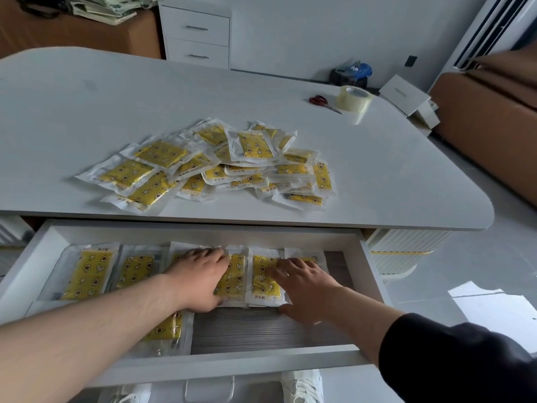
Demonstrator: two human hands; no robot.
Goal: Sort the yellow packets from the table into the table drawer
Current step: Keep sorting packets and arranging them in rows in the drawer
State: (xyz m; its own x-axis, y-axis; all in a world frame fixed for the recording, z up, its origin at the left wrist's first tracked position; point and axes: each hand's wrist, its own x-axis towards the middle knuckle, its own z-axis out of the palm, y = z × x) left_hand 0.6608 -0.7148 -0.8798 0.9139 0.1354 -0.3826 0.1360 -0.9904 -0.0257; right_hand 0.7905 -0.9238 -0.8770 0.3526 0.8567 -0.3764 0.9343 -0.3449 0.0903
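**Item 1, drawer** [37,248]: we log it pulled out below the near edge of the tabletop [377,175]. Its white walls and front rim are unobstructed. Bare wood-grain floor shows across the front centre and front right, and in a narrow strip along the right wall.

**Item 2, back-row packets** [90,274]: we count about six yellow packets laid flat along the drawer's back wall. They lie side by side with their clear margins overlapping. Each has its long axis running front to back, and the leftmost sits near the left wall.

**Item 3, front-row packet** [167,330]: one packet lies in the drawer's front left, partly hidden under the left forearm. As far as we can tell, its long axis also runs front to back.

**Item 4, left hand** [200,279]: it lies palm down on the middle of the back row. The fingers are straight and spread, pressing the packets and gripping nothing.

**Item 5, right hand** [305,289]: it lies palm down on the right end of the row, fingers extended and thumb out to the side. Nothing is pinched.

**Item 6, pile of yellow packets** [220,164]: a loose, overlapping heap lies near the middle of the tabletop's near edge, long axes pointing every way. We note bare surface to its left, to its right and behind it.

**Item 7, scissors** [324,102] **and roll of clear tape** [354,97]: these lie just beside each other toward the tabletop's far right edge, well apart from the pile.
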